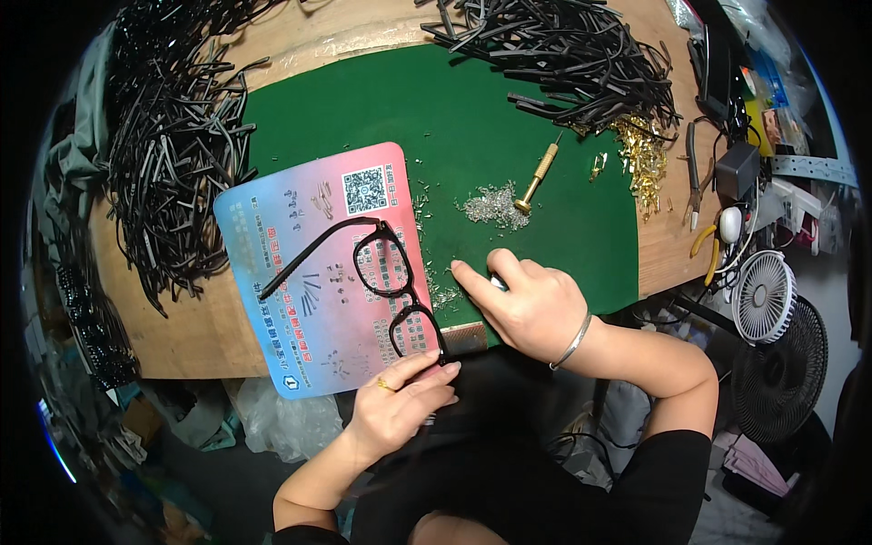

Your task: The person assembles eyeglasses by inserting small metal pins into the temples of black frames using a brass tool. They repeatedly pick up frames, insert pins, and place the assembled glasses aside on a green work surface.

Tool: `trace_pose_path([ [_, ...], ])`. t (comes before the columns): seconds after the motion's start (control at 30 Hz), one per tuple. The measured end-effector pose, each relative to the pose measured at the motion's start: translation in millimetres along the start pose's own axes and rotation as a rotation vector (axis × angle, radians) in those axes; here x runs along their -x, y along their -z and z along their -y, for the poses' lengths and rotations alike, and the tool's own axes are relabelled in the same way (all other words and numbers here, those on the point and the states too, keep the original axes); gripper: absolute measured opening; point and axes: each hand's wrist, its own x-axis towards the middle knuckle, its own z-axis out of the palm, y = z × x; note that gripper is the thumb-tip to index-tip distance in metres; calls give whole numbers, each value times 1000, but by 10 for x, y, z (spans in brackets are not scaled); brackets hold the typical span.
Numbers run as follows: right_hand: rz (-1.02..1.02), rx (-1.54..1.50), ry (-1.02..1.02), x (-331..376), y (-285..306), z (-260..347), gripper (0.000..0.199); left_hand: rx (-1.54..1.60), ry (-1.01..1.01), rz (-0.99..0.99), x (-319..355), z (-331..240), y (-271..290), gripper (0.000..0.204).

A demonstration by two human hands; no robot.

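My left hand [397, 407] grips a pair of black eyeglasses [411, 292] at its near end, by the hinge corner. One temple arm stretches away to the left, over a pink-and-blue printed mat [245, 218]. My right hand [540, 309] rests on the green mat [327, 109], one digit stretched toward scattered tiny screws [445, 297] and the other fingers curled. A small pale bit shows between its fingers, too small to name. Beyond it, a brass screwdriver [542, 173] lies with its knob end at a heap of small silvery screws [492, 207].
Piles of black temple arms [173, 173] and more black temple arms [563, 54] cover the far left and far right. Gold-coloured metal parts [643, 159] lie at the right, near pliers [704, 245] and a small white fan [765, 295]. Small metal parts [322, 200] dot the printed mat.
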Motion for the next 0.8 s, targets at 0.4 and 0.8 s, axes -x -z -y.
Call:
trace_pose_path([
  [0.4, -35, 122, 153, -6, -15, 2, 44, -247, -4, -171, 23, 146, -61, 22],
  [0.8, 42, -324, -8, 172, 39, 50, 35, -310, 77, -189, -40, 87, -136, 19],
])
